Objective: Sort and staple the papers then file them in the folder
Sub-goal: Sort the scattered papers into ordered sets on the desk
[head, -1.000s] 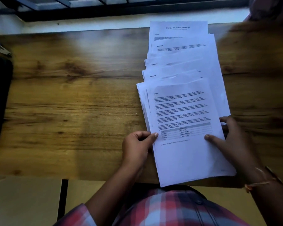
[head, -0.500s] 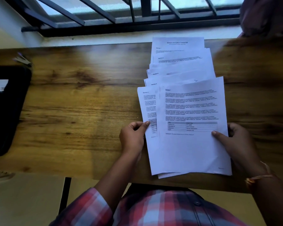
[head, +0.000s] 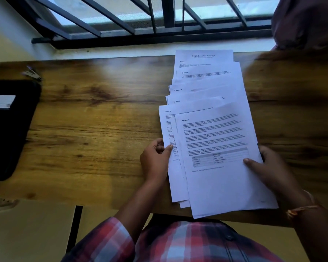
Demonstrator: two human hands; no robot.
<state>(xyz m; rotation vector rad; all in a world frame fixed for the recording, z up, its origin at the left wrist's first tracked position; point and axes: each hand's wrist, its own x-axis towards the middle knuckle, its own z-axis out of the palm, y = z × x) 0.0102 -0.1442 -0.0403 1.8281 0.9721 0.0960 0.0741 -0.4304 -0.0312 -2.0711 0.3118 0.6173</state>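
Left hand [head: 155, 161] pinches the left edge of the lower pages, thumb on top and fingers curled under. Right hand [head: 273, 173] grips the top sheet [head: 222, 140] at its right edge, thumb pressed flat on the print. Here's the change: a second ago that sheet sat square on the bundle. Now it's pulled to the right and tilted, baring the left margin and heading of the sheet beneath [head: 167, 125]. The top one reads Section 7; the lower heading is too soft to read for certain. My read is that sorting is still on, with the headings being checked to find each page's place.

Beyond the hands, the sorted papers [head: 206, 86] climb the worktop [head: 102, 120] in an overlapping column, Sections 1 to 4 showing, and the topmost sheet pokes past the far edge toward the window sill. The held pages reach right down to the near edge, so there's little slack towards the body. To the left there's a broad run of bare wood, good room for squaring the stack. The black folder [head: 9, 133] lies shut at the far left, partly out of view, with the stapler [head: 31, 73] just behind it. Both are well apart from the papers, and no stapling or filing has been done yet.
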